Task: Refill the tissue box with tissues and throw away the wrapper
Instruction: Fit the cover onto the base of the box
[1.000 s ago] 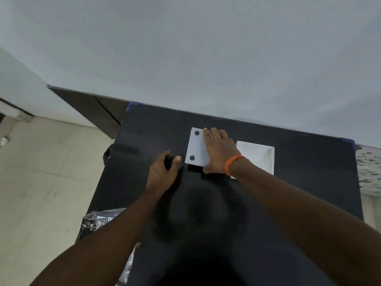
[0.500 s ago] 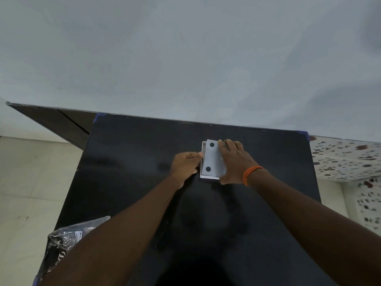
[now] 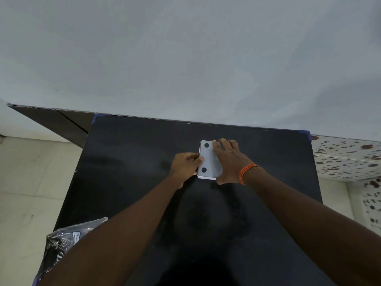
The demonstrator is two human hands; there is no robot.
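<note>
Both hands are working on the one white tissue box [image 3: 208, 161], which is lying bottom-up near the far middle of the black bench [image 3: 127, 162], its long axis running away from the person. The left hand [image 3: 185, 167] is curling its fingers [image 3: 199, 159] against the box's left edge, seemingly prising at the base plate, while the right hand [image 3: 229, 162] is lying flat on top, fingers together, pinning it down. One crinkled wrapper [image 3: 61, 242] is sitting at the bench's near-left corner, nearer the left arm.
</note>
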